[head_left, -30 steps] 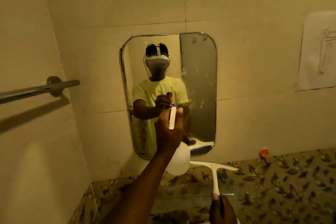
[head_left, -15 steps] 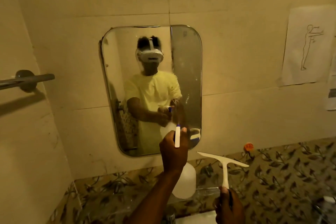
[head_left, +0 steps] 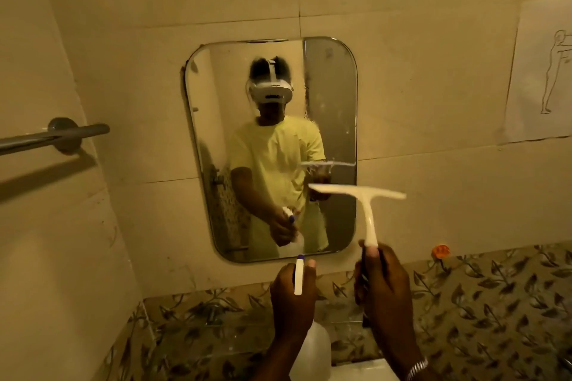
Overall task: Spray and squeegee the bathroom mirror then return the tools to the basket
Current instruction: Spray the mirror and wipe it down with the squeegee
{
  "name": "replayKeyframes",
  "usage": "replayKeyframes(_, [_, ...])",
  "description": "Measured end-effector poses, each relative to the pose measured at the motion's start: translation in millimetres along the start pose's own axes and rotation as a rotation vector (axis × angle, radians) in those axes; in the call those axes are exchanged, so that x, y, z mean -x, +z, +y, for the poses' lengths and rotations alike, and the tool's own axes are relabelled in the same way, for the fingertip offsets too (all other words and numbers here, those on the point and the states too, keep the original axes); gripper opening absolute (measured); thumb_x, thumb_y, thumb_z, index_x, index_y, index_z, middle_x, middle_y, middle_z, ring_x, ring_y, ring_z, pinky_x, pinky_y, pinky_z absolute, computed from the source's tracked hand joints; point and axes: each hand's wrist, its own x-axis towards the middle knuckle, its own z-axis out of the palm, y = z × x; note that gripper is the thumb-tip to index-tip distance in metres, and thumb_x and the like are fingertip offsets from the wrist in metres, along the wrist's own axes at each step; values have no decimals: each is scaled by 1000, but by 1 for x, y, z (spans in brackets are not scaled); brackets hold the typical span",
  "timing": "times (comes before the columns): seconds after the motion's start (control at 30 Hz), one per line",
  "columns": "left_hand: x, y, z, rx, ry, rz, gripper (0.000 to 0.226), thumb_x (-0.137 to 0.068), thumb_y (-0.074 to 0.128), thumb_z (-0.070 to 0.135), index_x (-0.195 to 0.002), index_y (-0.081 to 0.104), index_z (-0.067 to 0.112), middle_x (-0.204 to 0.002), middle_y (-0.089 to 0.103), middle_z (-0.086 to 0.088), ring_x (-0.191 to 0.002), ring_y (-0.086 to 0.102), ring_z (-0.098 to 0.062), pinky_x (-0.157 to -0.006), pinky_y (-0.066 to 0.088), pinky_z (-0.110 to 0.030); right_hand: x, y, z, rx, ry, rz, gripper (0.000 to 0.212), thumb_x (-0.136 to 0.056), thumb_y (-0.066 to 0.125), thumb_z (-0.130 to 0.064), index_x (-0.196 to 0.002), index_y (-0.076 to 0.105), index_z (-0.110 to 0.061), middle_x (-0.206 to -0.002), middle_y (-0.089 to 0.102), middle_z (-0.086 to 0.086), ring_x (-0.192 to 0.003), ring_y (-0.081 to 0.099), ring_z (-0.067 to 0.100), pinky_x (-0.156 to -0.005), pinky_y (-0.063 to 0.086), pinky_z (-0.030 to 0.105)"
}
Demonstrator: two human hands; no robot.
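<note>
Left hand (head_left: 292, 297) wrapped around spray bottle (head_left: 309, 349), white trigger head at the fingers, nozzle aimed at the mirror (head_left: 216, 133), low and just below its bottom edge. Right hand (head_left: 379, 283) clenched on the squeegee (head_left: 365, 204) handle, blade up and level, in front of the mirror's lower right part; touching the glass or not, cannot tell. Towel bar (head_left: 46, 138) on the left wall. Paper sketch (head_left: 538, 77) stuck to the far wall at right. Orange cap (head_left: 441, 251) near the leaf-patterned tiles (head_left: 495, 303).
</note>
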Motion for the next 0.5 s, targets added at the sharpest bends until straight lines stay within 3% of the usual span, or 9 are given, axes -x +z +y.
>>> replayKeyframes(0.07, [-7,-7,2,7,20,31,31,-93,68,40,-67,61,24,-58,62,7,-59,64,-7,-49,40,-9,-24,20,-38,-16,-107,-77,27,-104,46,-42,-97,64,-22,-68,58,10,-52,53,16,-42,45,26])
replayKeyframes(0.17, [-19,-17,0,-56,31,41,29,-93,66,45,-68,62,31,-60,64,9,-66,65,-2,-54,42,-9,-63,56,-98,-26,-229,-118,26,-107,45,-37,-102,63,-18,-71,58,0,-54,54,9,-45,48,21])
replayKeyframes(0.27, [-26,-27,-3,-89,27,55,32,-90,63,54,-71,65,28,-60,65,5,-62,66,-8,-56,52,-25,-90,91,-147,-58,-314,-150,31,-108,45,-37,-107,62,-12,-75,60,8,-57,56,14,-45,47,24])
replayKeyframes(0.4, [-32,-42,-1,-66,40,111,27,-85,59,58,-74,64,33,-62,66,9,-74,67,1,-56,47,-9,-110,129,-183,-80,-335,-149,36,-108,45,-36,-117,61,-6,-85,68,12,-71,64,24,-52,51,29])
replayKeyframes(0.5, [-37,-51,-1,-87,53,146,20,-87,66,48,-69,57,44,-58,61,15,-77,64,13,-61,47,-2,-116,150,-193,-28,-326,-139,38,-108,44,-36,-121,60,-4,-105,69,23,-89,67,39,-76,58,49])
